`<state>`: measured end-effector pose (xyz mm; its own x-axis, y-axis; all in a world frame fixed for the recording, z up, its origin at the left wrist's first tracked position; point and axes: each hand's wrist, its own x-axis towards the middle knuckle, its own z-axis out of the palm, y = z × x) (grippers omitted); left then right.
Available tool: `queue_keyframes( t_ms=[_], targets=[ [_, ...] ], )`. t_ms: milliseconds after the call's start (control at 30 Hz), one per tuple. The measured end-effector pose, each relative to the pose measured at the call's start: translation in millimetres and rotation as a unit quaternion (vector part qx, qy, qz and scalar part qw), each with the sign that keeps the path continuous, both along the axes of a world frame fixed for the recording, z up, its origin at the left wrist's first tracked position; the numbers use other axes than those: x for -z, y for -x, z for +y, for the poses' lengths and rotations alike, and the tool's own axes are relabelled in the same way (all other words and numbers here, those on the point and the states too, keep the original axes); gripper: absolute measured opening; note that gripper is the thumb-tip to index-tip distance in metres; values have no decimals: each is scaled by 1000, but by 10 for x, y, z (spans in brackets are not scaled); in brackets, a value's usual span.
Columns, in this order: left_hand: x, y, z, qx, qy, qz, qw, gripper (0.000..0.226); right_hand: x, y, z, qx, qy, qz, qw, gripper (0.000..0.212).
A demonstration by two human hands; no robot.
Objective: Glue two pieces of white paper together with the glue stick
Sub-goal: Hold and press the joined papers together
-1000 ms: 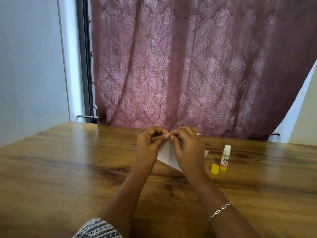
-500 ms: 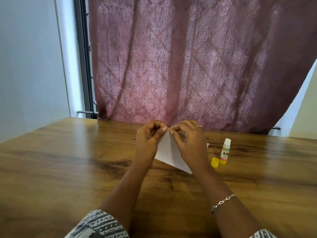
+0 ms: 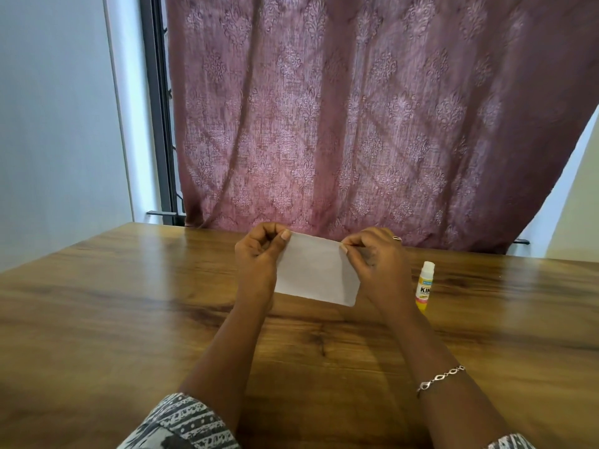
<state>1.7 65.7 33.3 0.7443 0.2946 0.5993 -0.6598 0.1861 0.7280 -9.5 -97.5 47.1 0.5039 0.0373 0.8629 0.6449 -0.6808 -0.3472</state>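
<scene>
White paper (image 3: 316,273) held up by its two top corners over the wooden worktop (image 3: 97,319).

The left hand (image 3: 259,264) pinches the upper left corner between thumb and curled fingers, and the right hand (image 3: 377,267) pinches the upper right corner the same way. Each grip is closed tight on the sheet, which hangs as a flat rectangle between them (one layer or two pressed together, I cannot tell). Its top edge runs straight from thumb to thumb. The bottom edge slopes slightly down to the right, close over the wood, and contact is unclear. The glue stick (image 3: 424,286) stands upright with its cap off, just beside the right hand on its outer side and apart from the paper. The worktop stretches wide to the left of the left hand and toward the near edge, and a maroon curtain (image 3: 356,124) hangs behind the far edge.
</scene>
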Motion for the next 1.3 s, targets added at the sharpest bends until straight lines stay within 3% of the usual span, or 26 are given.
queue_keyframes(
  t_ms=[133,533,833,1100,1167,1233,1300],
  targets=[
    [0,4,15,5,13,0,1000,24,-4,9,-23,-4,-13,6,1000,15],
    [-4,9,62,2,93,18,996,19,20,19,-132,-83,-186,81,976,7],
    [23,-15,55,5,109,29,994,20,27,55,-84,-149,-244,118,951,9],
    [-14,65,-16,-13,82,38,996,20,41,-2,-66,-127,-246,103,955,9],
    [-29,105,-41,-54,47,26,997,16,42,-7,-69,-116,-244,93,958,9],
    [-9,108,-58,-150,-62,-14,987,11,53,-16,-64,-102,-235,85,963,8],
    [7,108,-115,-250,-205,-83,943,17,68,-27,-52,-86,-213,64,971,4]
  ],
)
